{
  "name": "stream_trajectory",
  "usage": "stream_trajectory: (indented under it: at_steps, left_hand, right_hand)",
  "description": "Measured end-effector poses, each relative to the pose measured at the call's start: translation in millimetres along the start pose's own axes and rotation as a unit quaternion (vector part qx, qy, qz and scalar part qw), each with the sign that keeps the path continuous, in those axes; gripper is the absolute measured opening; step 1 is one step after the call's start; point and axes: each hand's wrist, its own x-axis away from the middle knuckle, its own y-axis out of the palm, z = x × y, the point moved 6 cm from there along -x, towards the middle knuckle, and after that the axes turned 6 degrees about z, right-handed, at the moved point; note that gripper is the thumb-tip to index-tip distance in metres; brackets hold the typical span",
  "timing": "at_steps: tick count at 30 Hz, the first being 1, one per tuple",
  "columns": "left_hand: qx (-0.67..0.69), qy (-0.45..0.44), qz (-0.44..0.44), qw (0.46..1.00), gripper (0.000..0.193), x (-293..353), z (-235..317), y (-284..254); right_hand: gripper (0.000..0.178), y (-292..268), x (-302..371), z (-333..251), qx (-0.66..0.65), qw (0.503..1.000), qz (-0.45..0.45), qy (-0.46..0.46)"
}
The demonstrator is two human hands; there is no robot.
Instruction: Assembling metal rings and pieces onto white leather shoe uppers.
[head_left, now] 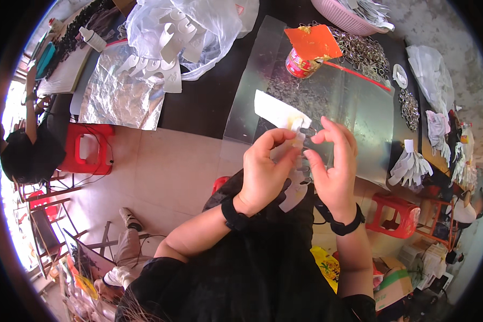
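Note:
My left hand [268, 169] is closed, its thumb and fingers pinching a notched white strip [295, 194]. The strip hangs below the fingers, and small metal rings show along its edge. My right hand [335, 166] is beside it at the ring side, thumb and index finger curved with a gap between them. No object shows clearly in that gap. Just beyond the fingers, a flat white piece [279, 110] extends over the table sheet. Farther off, an orange card [313, 42] smeared with yellowish paste rests on a red can [300, 64], beside a heap of metal rings [362, 51].
A red stick [359, 75] lies by the rings. Clear plastic bags with white cut pieces [174, 37] and silver foil [123, 88] are at the far left. A pink basket [354, 19] is at the back. Red stools [394, 214] flank the table; another person sits lower left.

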Motion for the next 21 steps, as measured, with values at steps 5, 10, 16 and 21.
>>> stream_trajectory:
  at_steps: [5, 10, 16, 21]
  left_hand:
    - [-0.075, 0.127, 0.012, 0.989, 0.023, 0, 17, 2]
    - [-0.083, 0.178, 0.010, 0.980, 0.023, 2, 24, 6]
    - [-0.102, 0.212, 0.017, 0.972, 0.025, 0, 31, 7]
    - [-0.097, 0.211, 0.010, 0.973, 0.025, -1, 30, 8]
  right_hand:
    - [0.057, 3, 1, 5, -0.024, 0.999, 0.011, 0.028]
    - [0.057, 2, 1, 8, -0.011, 0.998, 0.011, 0.061]
    - [0.059, 3, 3, 1, 0.045, 0.998, 0.030, 0.028]
    - [0.059, 6, 3, 5, 0.040, 0.999, 0.025, 0.016]
